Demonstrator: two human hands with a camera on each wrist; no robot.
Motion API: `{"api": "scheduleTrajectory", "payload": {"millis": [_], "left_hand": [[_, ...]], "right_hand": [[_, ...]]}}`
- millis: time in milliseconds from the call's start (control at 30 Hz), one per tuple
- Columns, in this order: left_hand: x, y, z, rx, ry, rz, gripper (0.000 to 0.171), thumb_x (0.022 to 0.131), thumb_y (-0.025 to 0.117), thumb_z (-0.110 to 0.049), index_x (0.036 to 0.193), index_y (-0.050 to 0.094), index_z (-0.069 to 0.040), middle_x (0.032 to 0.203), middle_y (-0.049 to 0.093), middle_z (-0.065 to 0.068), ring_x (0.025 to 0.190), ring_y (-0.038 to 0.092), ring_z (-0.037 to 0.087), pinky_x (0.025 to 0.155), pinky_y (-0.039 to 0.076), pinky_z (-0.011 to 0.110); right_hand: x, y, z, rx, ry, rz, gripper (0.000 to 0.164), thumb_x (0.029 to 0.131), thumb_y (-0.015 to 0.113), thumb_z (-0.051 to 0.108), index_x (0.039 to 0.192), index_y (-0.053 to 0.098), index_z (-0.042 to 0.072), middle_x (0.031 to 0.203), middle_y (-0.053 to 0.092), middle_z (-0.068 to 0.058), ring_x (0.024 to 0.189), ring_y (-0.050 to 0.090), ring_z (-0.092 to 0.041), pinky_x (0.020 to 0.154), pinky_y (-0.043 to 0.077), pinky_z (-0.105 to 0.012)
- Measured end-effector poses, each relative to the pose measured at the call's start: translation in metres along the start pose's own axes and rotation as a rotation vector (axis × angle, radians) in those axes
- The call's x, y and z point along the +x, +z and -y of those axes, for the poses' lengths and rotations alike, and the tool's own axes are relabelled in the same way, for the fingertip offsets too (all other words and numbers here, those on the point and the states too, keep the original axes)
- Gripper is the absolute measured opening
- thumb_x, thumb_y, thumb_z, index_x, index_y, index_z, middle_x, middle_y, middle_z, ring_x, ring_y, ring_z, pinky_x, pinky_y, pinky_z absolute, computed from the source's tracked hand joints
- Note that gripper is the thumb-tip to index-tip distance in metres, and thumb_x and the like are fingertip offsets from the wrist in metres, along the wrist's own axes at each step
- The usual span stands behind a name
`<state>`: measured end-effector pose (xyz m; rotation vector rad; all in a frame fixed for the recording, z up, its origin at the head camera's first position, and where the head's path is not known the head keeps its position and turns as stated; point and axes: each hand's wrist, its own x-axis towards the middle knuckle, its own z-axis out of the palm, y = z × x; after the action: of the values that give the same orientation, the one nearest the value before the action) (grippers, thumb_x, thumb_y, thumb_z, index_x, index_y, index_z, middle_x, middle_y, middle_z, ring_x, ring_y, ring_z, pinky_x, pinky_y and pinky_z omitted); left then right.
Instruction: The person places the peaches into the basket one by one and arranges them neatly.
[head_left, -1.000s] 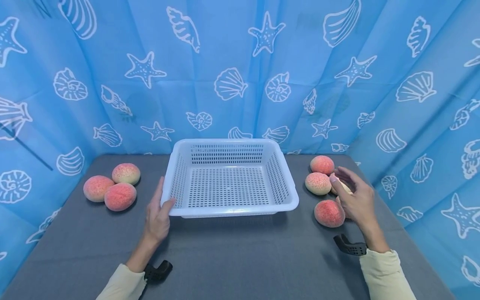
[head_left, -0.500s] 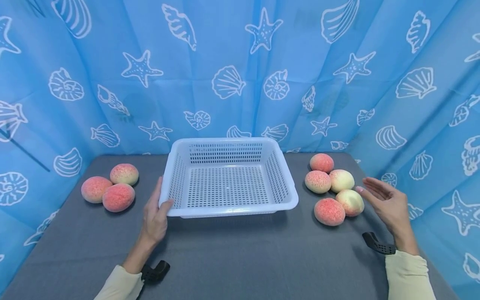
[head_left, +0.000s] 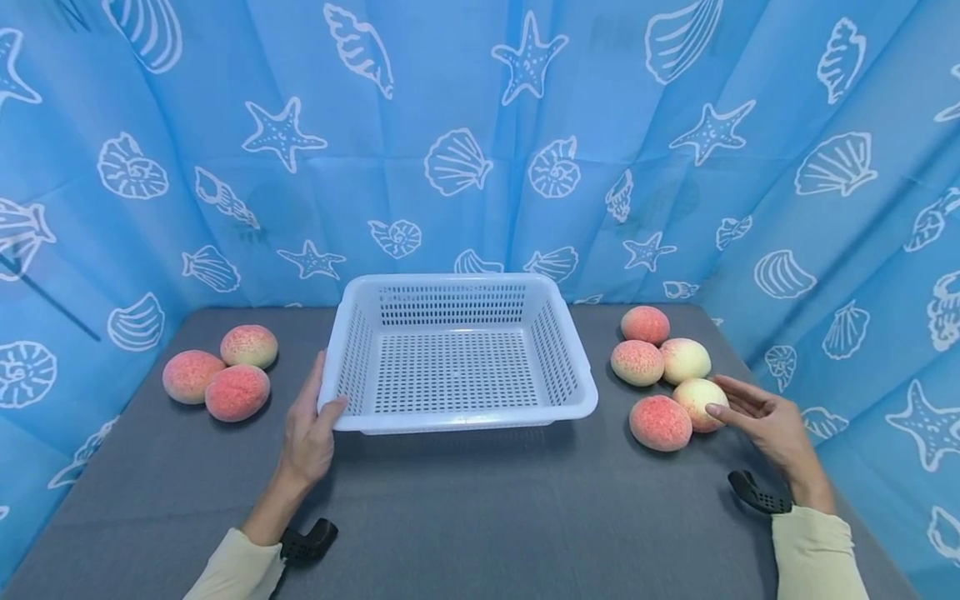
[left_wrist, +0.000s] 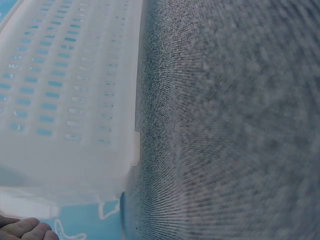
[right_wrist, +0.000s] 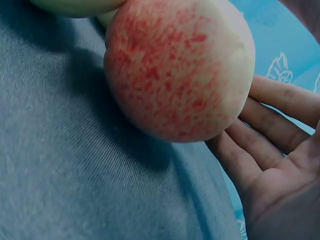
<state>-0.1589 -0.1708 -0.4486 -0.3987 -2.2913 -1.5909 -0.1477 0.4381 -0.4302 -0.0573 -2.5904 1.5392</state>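
Note:
A white perforated plastic basket stands mid-table. My left hand holds its near left corner, thumb over the rim; in the left wrist view, the basket's slotted wall and a few of my fingers show. On the right, my right hand touches a pale yellow and red peach. In the right wrist view its fingers lie fairly straight against the side of that peach. Around it sit a red peach, a pale peach, a speckled peach and another red peach.
Three more peaches lie clustered at the left of the grey-covered table. A blue curtain printed with white shells and starfish encloses the back and both sides.
My right hand has drawn back rightward from over the right-hand peaches, then come slightly left to touch the pale yellow and red one. The left hand keeps its hold on the basket.

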Motion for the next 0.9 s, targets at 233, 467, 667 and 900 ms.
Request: {"api": "scheduleTrajectory", "payload": {"millis": [233, 467, 667, 900], "left_hand": [[0.001, 0.000, -0.003, 0.012, 0.001, -0.009, 0.071, 0.101, 0.041, -0.002, 0.164, 0.011, -0.013, 0.161, 0.032, 0.019, 0.134, 0.049, 0.042, 0.100, 0.046, 0.043], [0.000, -0.001, -0.005, 0.002, 0.016, -0.005, 0.071, 0.101, 0.041, -0.001, 0.164, 0.011, -0.013, 0.160, 0.033, 0.021, 0.133, 0.049, 0.044, 0.099, 0.046, 0.038], [0.000, 0.000, -0.005, -0.007, 0.025, -0.012, 0.070, 0.100, 0.041, -0.001, 0.164, 0.012, -0.009, 0.160, 0.033, 0.022, 0.132, 0.049, 0.044, 0.096, 0.041, 0.015], [0.000, 0.000, -0.006, -0.031, 0.030, -0.017, 0.071, 0.099, 0.040, 0.002, 0.163, 0.012, -0.008, 0.160, 0.031, 0.022, 0.134, 0.047, 0.046, 0.096, 0.038, 0.008]], "right_hand": [[0.002, 0.001, -0.008, -0.062, 0.049, 0.047, 0.070, 0.092, 0.076, 0.021, 0.148, 0.046, -0.006, 0.110, 0.054, 0.034, 0.100, 0.054, 0.020, 0.080, 0.047, -0.007], [0.003, 0.003, -0.013, -0.125, 0.083, 0.071, 0.075, 0.093, 0.076, 0.025, 0.148, 0.041, -0.012, 0.111, 0.053, 0.031, 0.098, 0.051, 0.021, 0.078, 0.046, -0.007], [0.002, 0.002, -0.015, -0.119, 0.094, 0.043, 0.075, 0.093, 0.076, 0.025, 0.148, 0.040, -0.012, 0.105, 0.053, 0.033, 0.095, 0.053, 0.019, 0.075, 0.046, -0.008], [0.000, -0.003, -0.007, -0.028, -0.009, -0.055, 0.068, 0.091, 0.075, 0.010, 0.149, 0.044, -0.008, 0.104, 0.055, 0.035, 0.096, 0.056, 0.019, 0.077, 0.048, -0.007]]}}
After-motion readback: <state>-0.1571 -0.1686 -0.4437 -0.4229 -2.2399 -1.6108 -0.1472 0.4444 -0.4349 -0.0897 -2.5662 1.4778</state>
